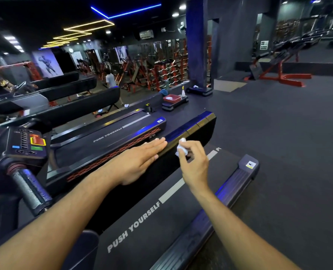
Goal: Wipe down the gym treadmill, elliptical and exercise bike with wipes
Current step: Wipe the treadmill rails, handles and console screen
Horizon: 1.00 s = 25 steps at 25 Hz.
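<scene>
Far left, the dark treadmill console with the red, yellow, green and blue buttons (28,143) and the grey ribbed metal handle grip (30,189) below it look unwiped from here, can't confirm, so plan to come back to them. Next over, your left hand (140,162) lies flat, fingers straight, nothing in it, palm down on the glossy black side rail (189,129) between the two treadmills; keep it there as a brace only, and lift it before the wipe gets to that patch or you'll leave a missed strip plus fresh prints. Just right of it, fingertips near but not touching, your right hand (193,162) pinches the small crumpled white wipe (182,149), thumb and first fingers curled round it, the wad sitting right at the rail's inner edge. It's balled tight, so my read is contact area is poor: open it out flatter, press with more fingers, and run long overlapping strokes along the rail toward the far end cap instead of dabbing. Further right, the dark grey running belt printed PUSH YOURSELF (161,215) and the ribbed black right-hand foot rail (216,207) are probably next; do rails before belt. Likely early in the task, no elliptical or bike clearly in view. The wipe looks small, swap it when it greys.
</scene>
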Motion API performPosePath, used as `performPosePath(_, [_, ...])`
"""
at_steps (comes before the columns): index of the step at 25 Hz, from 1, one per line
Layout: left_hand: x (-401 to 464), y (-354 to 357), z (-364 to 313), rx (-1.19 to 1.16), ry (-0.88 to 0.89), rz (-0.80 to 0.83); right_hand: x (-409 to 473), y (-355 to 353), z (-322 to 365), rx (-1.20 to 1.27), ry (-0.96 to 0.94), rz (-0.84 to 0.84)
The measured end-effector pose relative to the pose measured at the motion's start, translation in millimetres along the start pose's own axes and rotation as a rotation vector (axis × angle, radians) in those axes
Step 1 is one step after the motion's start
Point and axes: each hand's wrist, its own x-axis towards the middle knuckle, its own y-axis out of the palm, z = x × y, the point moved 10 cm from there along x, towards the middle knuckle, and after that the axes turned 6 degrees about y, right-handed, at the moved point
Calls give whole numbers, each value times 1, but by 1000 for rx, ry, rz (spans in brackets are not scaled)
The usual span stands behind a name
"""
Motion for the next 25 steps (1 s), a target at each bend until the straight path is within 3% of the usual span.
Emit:
performPosePath(3, [0,0,-1,6,0,8,11,-1,4,-82,-127,80])
performPosePath(8, [0,1,-2,-1,-8,3,67,-47,-52,-107,161,-116])
performPosePath(13, [-1,-1,-3,24,-17,17,6,-4,-20,-128,60,-2])
performPosePath(15, [-8,-4,-10,38,-35,20,-3,-15,-19,-79,113,-2])
performPosePath(18, [-39,-17,-15,22,-42,-34,-14,-54,-35,-5,269,-89])
performPosePath(22, [-119,-18,-1,32,-32,-45,-29,-51,-37,-147,181,-50])
performPosePath(25, [-145,-10,11,95,-66,-27,-22,-21,-36,-99,236,-24])
